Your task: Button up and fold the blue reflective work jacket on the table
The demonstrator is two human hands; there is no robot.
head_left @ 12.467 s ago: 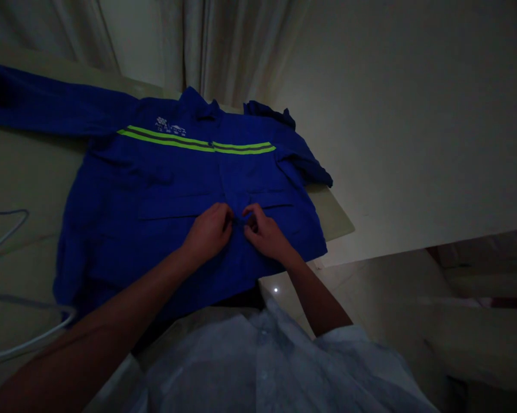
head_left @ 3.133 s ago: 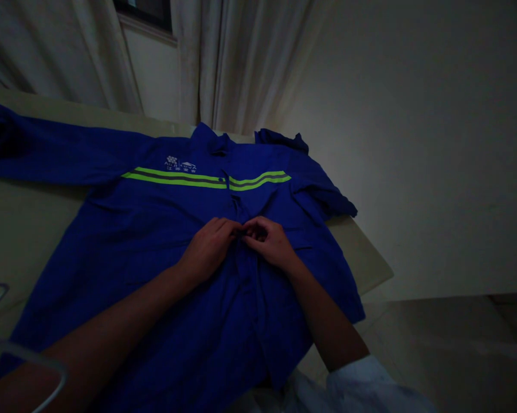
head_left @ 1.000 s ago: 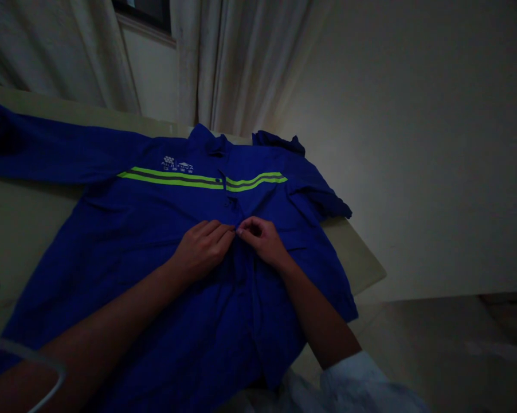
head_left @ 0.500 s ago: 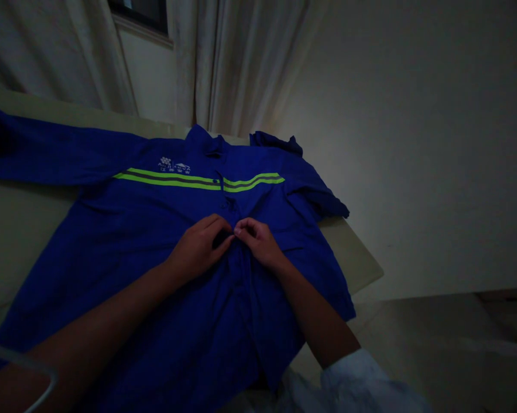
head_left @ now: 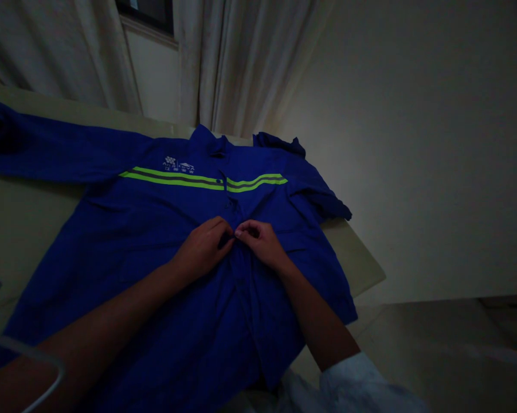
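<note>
A blue work jacket [head_left: 147, 229] lies spread front side up, with a yellow-green and grey reflective stripe [head_left: 176, 179] across the chest and a white logo [head_left: 179, 164] above it. Both hands meet at its front opening, below the stripe. My left hand [head_left: 209, 244] pinches the cloth edge with thumb and fingers. Fingertip to fingertip with it, my right hand [head_left: 261, 241] pinches the other side of the placket. Whether a button sits between the fingertips is hidden. Higher up the placket, a dark button [head_left: 219, 180] shows on the stripe.
The jacket rests on a pale table [head_left: 361, 258] whose right corner juts out near the wall [head_left: 434, 143]. Light curtains [head_left: 241, 63] hang behind it. White wire-like loops [head_left: 47, 361] lie at the lower left, close to my left forearm.
The view has shifted slightly, so the jacket appears a little further right. Both hands keep their pinch at the same spot on the placket, with hardly any finger movement.
</note>
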